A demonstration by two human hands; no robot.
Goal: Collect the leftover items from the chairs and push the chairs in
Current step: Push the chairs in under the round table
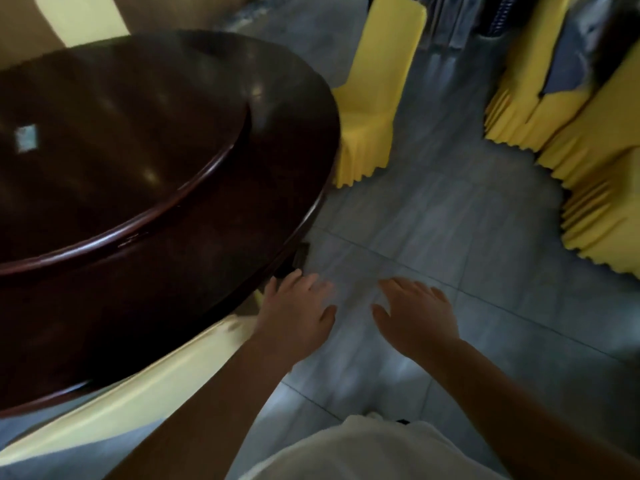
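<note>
Down low, both hands out over the grey tiled floor [433, 209], palms down, nothing held. Left hand [298, 306] with fingers straight and loosely spread, just beside the rim of the dark round table [166, 271] and above the top edge of the nearest chair [138, 386], a pale yellow cover running along the table's near edge; whether touching that cover, cannot tell. Right hand [414, 310] relaxed too, fingers spread, over bare tile, apart from every chair.

On the table, a raised round inner disc [114, 150] of the same dark polished wood, with a small pale square patch [26, 138] on it, either a reflection or a flat item; too blurred to tell which.

Beyond the table's far right rim, a yellow-covered chair [377, 88] with pleated skirt, seat partly tucked under the rim, seat bare as far as visible. At far right, a cluster of more yellow-skirted chairs [540, 109], well apart from the table, with something dark and greyish [571, 64] lying over the upper ones; blurred, so not identifiable. At upper left, another pale chair back [83, 15] behind the table.

At bottom, a white garment [374, 448] on the person's torso.

No brand, label or writing readable anywhere; whole view motion-blurred.
</note>
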